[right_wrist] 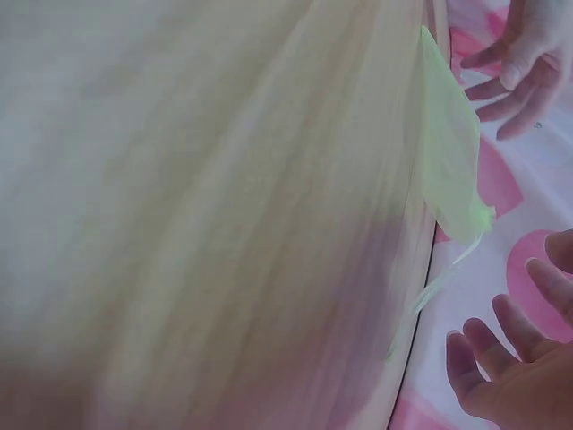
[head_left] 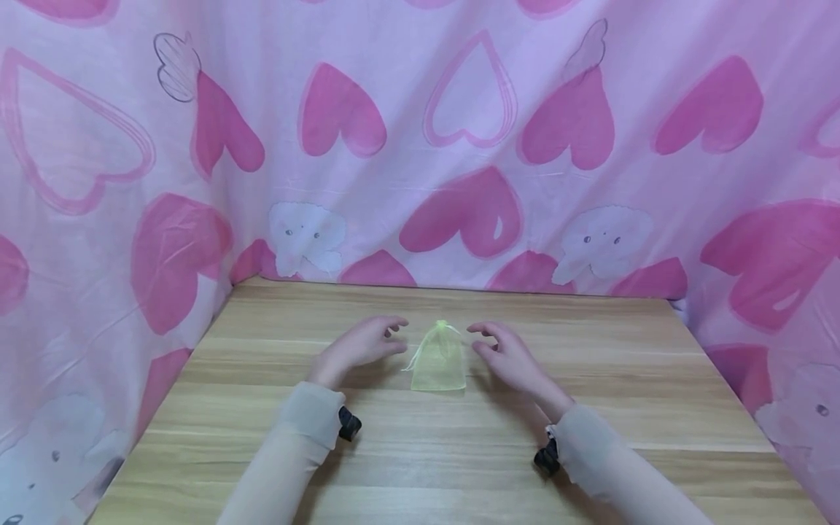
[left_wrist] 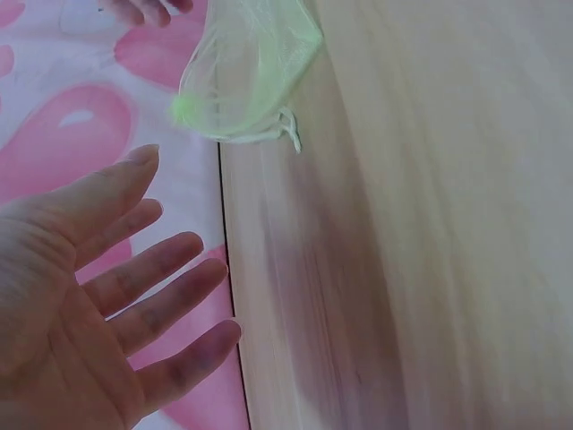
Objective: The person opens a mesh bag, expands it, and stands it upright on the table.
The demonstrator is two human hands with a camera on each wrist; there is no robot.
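Note:
A small sheer yellow-green drawstring pouch point(head_left: 438, 364) lies on the wooden table between the two hands, its gathered neck pointing to the far side. White drawstring ends stick out at both sides of the neck. To its left is my left hand point(head_left: 367, 341), fingers loosely bent and apart from the pouch. My right hand point(head_left: 508, 354) mirrors it on the right, also holding nothing. In the left wrist view the pouch point(left_wrist: 255, 72) appears beyond the spread fingers point(left_wrist: 166, 322). The right wrist view shows the pouch point(right_wrist: 452, 148) with a cord hanging toward my right hand point(right_wrist: 519, 367).
The table point(head_left: 433, 459) has a light wood-grain top. A pink curtain point(head_left: 394, 175) with hearts and pale cartoon animals hangs behind it and along both sides. Dark wrist cameras sit at the cuffs, the left camera point(head_left: 349, 424) and the right camera point(head_left: 547, 458).

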